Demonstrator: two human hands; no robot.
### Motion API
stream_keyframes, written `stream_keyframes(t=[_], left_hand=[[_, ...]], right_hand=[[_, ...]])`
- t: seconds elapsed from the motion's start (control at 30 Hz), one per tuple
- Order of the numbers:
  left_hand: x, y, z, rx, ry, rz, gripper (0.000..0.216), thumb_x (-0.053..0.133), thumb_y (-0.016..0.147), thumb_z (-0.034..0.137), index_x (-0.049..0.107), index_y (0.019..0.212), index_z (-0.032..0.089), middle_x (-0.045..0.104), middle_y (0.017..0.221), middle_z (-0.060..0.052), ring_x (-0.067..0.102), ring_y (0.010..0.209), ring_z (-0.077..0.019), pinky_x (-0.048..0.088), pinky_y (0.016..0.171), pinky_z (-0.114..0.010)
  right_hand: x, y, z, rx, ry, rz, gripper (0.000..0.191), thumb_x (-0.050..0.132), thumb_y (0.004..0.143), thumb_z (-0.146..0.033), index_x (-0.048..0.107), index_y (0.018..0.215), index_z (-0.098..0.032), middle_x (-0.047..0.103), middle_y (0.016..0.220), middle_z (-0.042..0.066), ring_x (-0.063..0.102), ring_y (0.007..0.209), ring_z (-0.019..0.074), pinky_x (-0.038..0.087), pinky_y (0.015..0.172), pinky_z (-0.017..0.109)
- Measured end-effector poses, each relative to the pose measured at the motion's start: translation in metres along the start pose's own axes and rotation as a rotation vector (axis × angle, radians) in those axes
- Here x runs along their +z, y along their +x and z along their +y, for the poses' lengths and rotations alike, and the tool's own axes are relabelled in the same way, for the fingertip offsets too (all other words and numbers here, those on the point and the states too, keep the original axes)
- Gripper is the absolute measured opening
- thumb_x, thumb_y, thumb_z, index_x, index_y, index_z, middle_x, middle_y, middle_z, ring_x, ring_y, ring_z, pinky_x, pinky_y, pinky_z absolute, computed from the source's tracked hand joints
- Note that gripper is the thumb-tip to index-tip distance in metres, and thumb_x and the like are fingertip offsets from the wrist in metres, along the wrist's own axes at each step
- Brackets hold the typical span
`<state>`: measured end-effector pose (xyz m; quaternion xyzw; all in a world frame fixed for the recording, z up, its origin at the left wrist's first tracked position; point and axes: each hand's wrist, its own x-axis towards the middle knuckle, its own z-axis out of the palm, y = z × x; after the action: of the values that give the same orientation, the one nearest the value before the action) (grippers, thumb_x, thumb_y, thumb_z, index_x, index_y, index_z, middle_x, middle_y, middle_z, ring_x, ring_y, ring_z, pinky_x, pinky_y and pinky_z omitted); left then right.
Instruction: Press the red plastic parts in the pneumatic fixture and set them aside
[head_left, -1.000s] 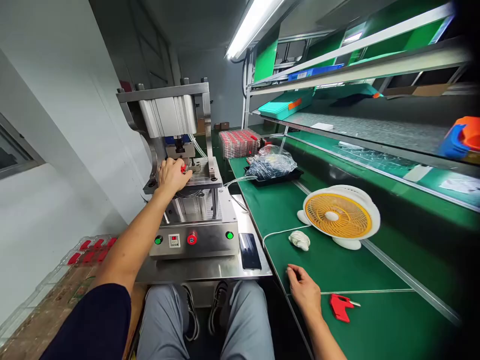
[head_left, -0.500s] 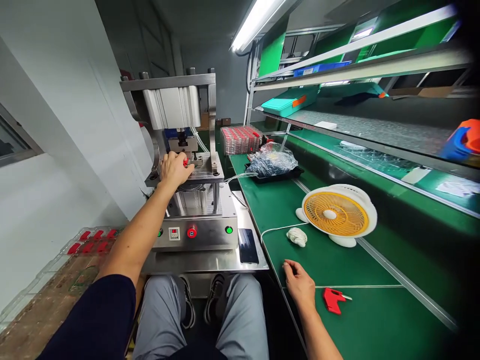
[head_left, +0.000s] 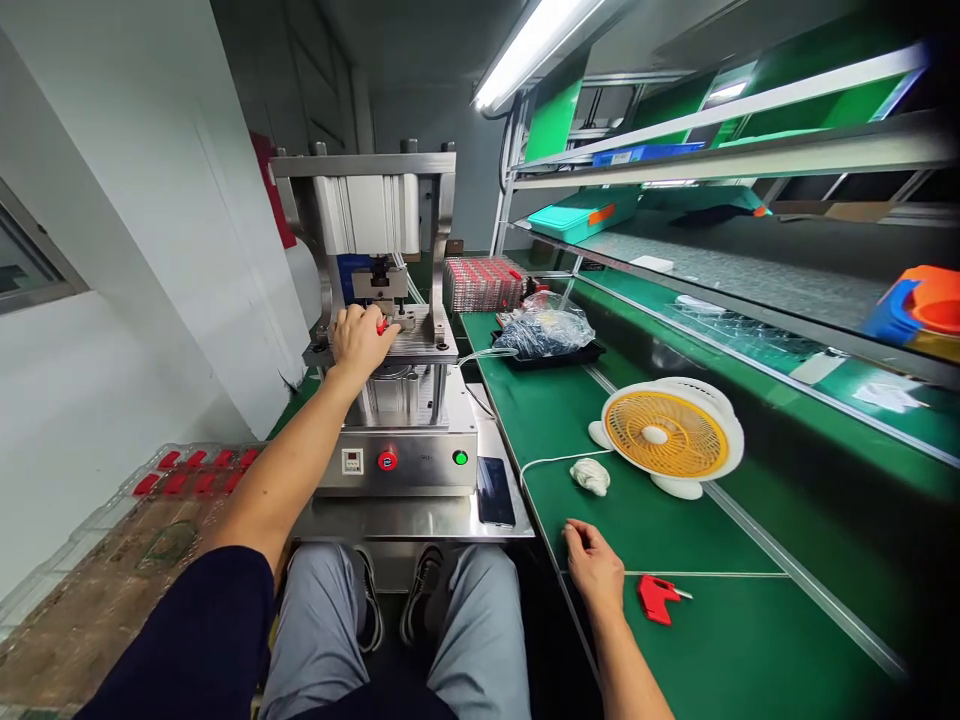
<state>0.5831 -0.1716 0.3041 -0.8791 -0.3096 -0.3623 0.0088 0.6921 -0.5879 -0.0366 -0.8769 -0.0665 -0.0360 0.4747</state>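
Note:
My left hand [head_left: 361, 341] reaches onto the bed of a steel press machine [head_left: 390, 300], fingers closed on a small red part [head_left: 382, 325] under the press head. My right hand [head_left: 594, 566] rests palm down on the edge of the green bench [head_left: 675, 520], fingers loosely curled with nothing in them. Just right of that hand lies another red part with a metal pin [head_left: 656, 598]. The machine's front panel carries a red button [head_left: 387, 460] and a green button [head_left: 460, 458].
A black phone [head_left: 496, 491] lies on the steel base plate beside the machine. A white and yellow fan [head_left: 667, 436] and a white crumpled cloth [head_left: 591, 476] sit on the bench. A clear tray of red parts [head_left: 191, 470] is at my left. Stacked trays [head_left: 481, 284] and a bagged black tray [head_left: 544, 330] stand farther back.
The view has shifted a little, moving the machine rightward in the picture. My left hand stays at the press bed on the red part; my right hand stays on the bench edge.

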Motion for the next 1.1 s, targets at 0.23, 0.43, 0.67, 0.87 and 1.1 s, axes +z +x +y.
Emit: stream_keyframes(t=[0.23,0.43,0.67,0.87,1.1], left_hand=[[-0.015,-0.031,-0.019,0.063,-0.209,0.057,0.007,0.058,0.091,0.028,0.062,0.091,0.022,0.070,0.102,-0.008,0.060,0.107,-0.0276,0.045,0.099,-0.042],[-0.027,-0.085,-0.056,0.056,-0.714,0.052,0.044,0.064,0.087,0.032,0.063,0.129,0.022,0.072,0.115,-0.007,0.067,0.111,-0.0220,0.052,0.104,-0.038],[-0.038,-0.135,-0.094,0.052,-0.863,-0.014,0.047,0.061,0.092,0.034,0.064,0.139,0.027,0.067,0.127,-0.008,0.066,0.120,-0.0216,0.051,0.111,-0.038],[-0.037,-0.156,-0.125,-0.061,-1.039,-0.024,0.049,0.066,0.090,0.032,0.064,0.138,0.024,0.070,0.127,-0.010,0.067,0.119,-0.0212,0.051,0.109,-0.037],[-0.031,-0.188,-0.184,-0.167,-0.925,0.023,0.037,0.067,0.089,0.032,0.072,0.124,0.020,0.073,0.121,-0.010,0.069,0.111,-0.0203,0.053,0.105,-0.035]], right_hand=[[-0.001,-0.001,-0.005,0.032,-0.011,0.011,0.063,0.046,0.066,-0.071,0.076,0.089,-0.021,0.075,0.077,0.010,0.066,0.066,0.0307,0.053,0.071,0.042],[-0.001,0.001,0.001,0.030,-0.029,-0.003,0.058,0.049,0.066,-0.070,0.075,0.089,-0.022,0.074,0.075,0.008,0.067,0.067,0.0318,0.052,0.067,0.042],[0.000,0.002,0.000,0.093,-0.144,-0.030,0.044,0.051,0.069,-0.059,0.073,0.087,-0.025,0.074,0.079,0.010,0.067,0.075,0.0352,0.051,0.071,0.044],[-0.004,-0.004,-0.016,0.128,-0.240,-0.038,0.035,0.055,0.080,-0.046,0.075,0.095,-0.022,0.074,0.085,0.011,0.068,0.080,0.0349,0.051,0.075,0.041],[-0.005,-0.010,-0.028,0.146,-0.367,-0.061,0.032,0.055,0.087,-0.040,0.076,0.100,-0.020,0.073,0.086,0.011,0.068,0.088,0.0354,0.051,0.079,0.040]])
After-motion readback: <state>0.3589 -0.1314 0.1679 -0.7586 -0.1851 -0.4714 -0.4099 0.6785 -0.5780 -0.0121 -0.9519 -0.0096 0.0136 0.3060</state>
